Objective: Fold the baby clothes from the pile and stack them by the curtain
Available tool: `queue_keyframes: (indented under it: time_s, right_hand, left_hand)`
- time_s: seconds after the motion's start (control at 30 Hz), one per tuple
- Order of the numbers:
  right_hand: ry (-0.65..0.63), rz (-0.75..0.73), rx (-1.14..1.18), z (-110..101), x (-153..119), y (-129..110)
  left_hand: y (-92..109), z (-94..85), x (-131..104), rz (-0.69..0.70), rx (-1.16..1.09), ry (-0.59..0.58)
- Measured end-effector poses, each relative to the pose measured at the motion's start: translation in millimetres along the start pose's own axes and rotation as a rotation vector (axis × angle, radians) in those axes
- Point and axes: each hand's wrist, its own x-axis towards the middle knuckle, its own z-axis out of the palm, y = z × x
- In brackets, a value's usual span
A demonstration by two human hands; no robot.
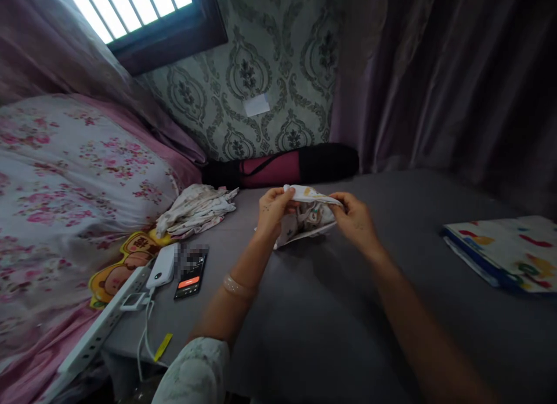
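Observation:
Both hands hold a white printed cloth (310, 194) by its upper edge, a little above the grey bed surface. My left hand (272, 211) pinches its left corner between thumb and fingers. On the other side, my right hand (355, 219) grips the right end of the same edge. Below that edge the cloth gapes like a pouch, with more patterned fabric showing in its shaded fold. Whether it is a garment or a bag I cannot tell. A crumpled heap of white printed cloth (198, 211) lies to the left, apart from my hands.
A black and maroon long bag (278, 169) lies along the wall. At left are a phone (192, 273), a white power bank (164, 266), a power strip (102, 320) with cables, and a yellow cartoon cushion (117, 276). A colourful folded mat (507, 250) lies at right.

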Motion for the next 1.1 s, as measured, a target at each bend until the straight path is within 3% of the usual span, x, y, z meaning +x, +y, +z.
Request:
queue_keyframes:
  time_s: [0.17, 0.27, 0.43, 0.6, 0.83, 0.97, 1.1]
  right_hand:
    - [-0.274, 0.084, 0.053, -44, -3, -38]
    - [-0.290, 0.157, 0.039, -54, -7, -48]
    - [-0.235, 0.170, -0.091, -66, 2, -21]
    - [-0.178, 0.130, -0.231, -84, 13, 14]
    - [-0.234, 0.211, -0.087, -90, 14, 40]
    - [-0.207, 0.216, -0.107, -93, 16, 42]
    - [-0.174, 0.217, -0.136, -96, 18, 43]
  left_hand:
    - [-23, -5.7, -6, 0.101, 0.139, -0.031]
    - [-32, -2.2, -12, 0.031, 0.091, -0.125]
    - [-50, -3.8, -14, -0.023, 0.108, -0.205]
    - [-61, -14.5, -17, -0.113, 0.047, -0.375]
    - [-73, -21.1, -25, -0.095, 0.179, -0.668]
    - [-85, -21.5, -34, -0.063, 0.306, -0.702]
    - [-97, -17.0, -43, 0.046, 0.414, -0.647]
